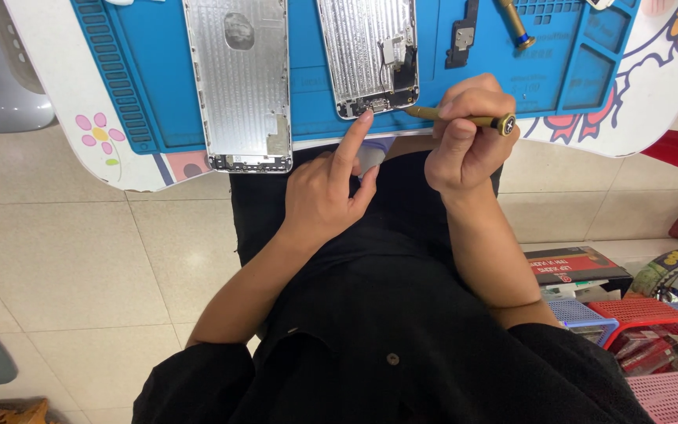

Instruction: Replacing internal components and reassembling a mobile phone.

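My left hand (325,188) points its index finger at the near end of a silver phone housing (369,55) that lies on a blue work mat (151,71); the fingertip touches its bottom edge. My right hand (464,133) grips a gold screwdriver (464,120), held level with its tip pointing left toward that same end of the housing. A second, emptier silver phone back shell (243,78) lies to the left on the mat, overhanging the table's near edge.
The mat sits on a white table (111,149) with flower drawings. Another gold screwdriver (518,27) and a small black part (461,35) lie on the mat. Coloured plastic baskets (653,314), boxes and tape rolls stand on the floor at right.
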